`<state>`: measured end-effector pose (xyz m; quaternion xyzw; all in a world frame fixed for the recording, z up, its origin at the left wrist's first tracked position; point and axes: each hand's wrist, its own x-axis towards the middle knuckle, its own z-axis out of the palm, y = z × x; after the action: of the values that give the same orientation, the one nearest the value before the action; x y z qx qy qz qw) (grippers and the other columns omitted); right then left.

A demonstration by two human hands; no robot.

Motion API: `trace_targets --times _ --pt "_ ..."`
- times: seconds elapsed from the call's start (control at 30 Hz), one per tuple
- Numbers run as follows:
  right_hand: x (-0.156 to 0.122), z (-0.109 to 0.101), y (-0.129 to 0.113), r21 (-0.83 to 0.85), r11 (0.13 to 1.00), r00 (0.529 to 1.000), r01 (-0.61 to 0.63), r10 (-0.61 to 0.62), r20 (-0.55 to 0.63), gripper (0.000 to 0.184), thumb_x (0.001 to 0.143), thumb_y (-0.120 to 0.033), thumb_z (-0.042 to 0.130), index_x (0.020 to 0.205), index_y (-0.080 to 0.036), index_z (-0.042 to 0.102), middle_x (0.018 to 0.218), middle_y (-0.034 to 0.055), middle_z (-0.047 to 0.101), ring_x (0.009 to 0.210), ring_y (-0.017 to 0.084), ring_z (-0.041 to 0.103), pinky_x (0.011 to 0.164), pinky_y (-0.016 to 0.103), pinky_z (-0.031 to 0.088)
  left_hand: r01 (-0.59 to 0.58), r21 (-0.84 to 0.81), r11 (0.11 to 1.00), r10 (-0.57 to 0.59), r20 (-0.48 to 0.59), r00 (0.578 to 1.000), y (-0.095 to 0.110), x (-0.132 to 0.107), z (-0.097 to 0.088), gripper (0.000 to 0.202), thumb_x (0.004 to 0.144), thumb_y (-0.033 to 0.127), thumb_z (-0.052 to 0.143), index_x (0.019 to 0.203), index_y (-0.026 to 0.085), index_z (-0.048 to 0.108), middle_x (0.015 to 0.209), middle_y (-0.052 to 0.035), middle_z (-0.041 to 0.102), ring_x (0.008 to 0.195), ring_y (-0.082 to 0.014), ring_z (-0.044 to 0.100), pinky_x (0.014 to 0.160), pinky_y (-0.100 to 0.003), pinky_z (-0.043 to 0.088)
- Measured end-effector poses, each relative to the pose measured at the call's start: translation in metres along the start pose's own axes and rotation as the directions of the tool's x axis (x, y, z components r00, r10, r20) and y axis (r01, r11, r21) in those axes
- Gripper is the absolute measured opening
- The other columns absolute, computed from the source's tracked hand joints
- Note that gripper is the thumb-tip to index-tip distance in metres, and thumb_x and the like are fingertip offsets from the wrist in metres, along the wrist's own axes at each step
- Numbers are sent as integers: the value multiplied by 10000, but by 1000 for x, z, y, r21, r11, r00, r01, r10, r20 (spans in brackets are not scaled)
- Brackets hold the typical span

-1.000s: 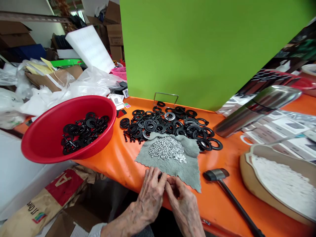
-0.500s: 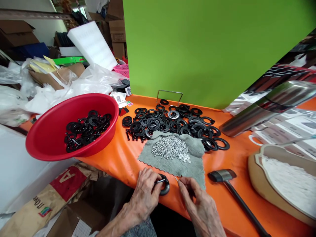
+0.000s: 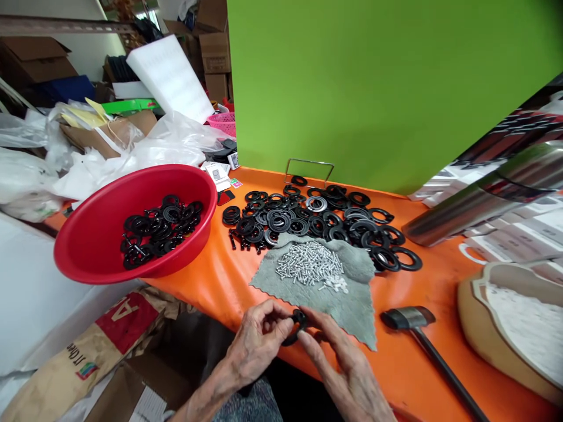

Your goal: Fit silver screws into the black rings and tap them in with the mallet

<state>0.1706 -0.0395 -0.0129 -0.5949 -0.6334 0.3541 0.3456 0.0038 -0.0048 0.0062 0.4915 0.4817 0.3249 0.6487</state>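
Gripping black ring [image 3: 299,326] in left hand [image 3: 257,343], fingers closed around it, just below front edge of grey microfibre cloth [image 3: 352,310]. Right hand [image 3: 347,375] positioned beside ring, fingers curled; grip state undeterminable. Silver screws [image 3: 312,264] heaped on cloth. Loose black rings [image 3: 316,217] piled behind cloth. Hammer [image 3: 409,318] lay right of cloth.

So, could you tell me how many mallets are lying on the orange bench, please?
1: a black-handled mallet lies on the orange bench, right of the grey cloth. Others could be hidden out of view.
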Motion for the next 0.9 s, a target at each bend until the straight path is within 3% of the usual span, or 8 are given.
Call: trace_targets --times 0.07,0.13,0.23,0.33,0.5,0.7,0.9 --pt "-7 6 3 -3 1000 999 -25 25 -25 384 905 -457 485 1208 -235 564 1155 79 672 974 201 671 821 337 574 -2 -11 1000 2 -6 1000 -1 -1 0 287 826 420 585 827 133 588 679 5 533 597 -102 463 599 -230 399" --pt "-5 5 10 -73 997 997 19 -24 -70 336 929 -433 453 1172 -236 575 1118 68 682 977 189 667 827 323 569 -10 11 1000 10 -21 1000 -3 -2 -1 262 837 395 578 831 134 598 684 5 538 608 -103 469 611 -229 406" --pt "14 -10 28 -313 940 972 139 -189 -138 256 946 -380 429 1049 -228 608 973 64 684 888 185 669 776 313 564 1 63 998 2 -49 999 -7 -3 -5 221 837 358 586 828 138 608 692 6 547 624 -105 483 621 -224 412" --pt "38 -23 49 -451 879 953 152 -251 -168 282 948 -356 377 1004 -211 613 900 82 644 859 218 634 766 371 541 12 84 996 -9 -31 999 -8 -2 -11 198 834 331 594 827 134 614 698 4 561 628 -102 495 621 -218 419" --pt "60 -24 62 -517 835 951 188 -286 -116 265 934 -327 358 914 -237 606 860 74 610 851 242 577 711 381 504 11 21 1000 -11 7 1000 -8 1 -20 219 838 351 601 839 133 622 729 -9 589 663 -111 532 668 -230 452" --pt "68 -28 64 -504 827 944 248 -324 -67 167 926 -297 393 881 -235 542 814 43 588 783 196 574 670 312 496 41 -48 998 -40 33 999 1 5 -25 233 803 360 638 789 128 632 738 -6 581 715 -119 538 738 -253 455" --pt "70 -32 68 -482 829 941 282 -338 -30 195 935 -333 399 856 -238 551 798 42 574 775 200 554 659 315 471 99 -124 987 -92 59 994 11 4 -24 230 745 352 671 756 130 611 727 7 568 711 -115 540 772 -273 450"
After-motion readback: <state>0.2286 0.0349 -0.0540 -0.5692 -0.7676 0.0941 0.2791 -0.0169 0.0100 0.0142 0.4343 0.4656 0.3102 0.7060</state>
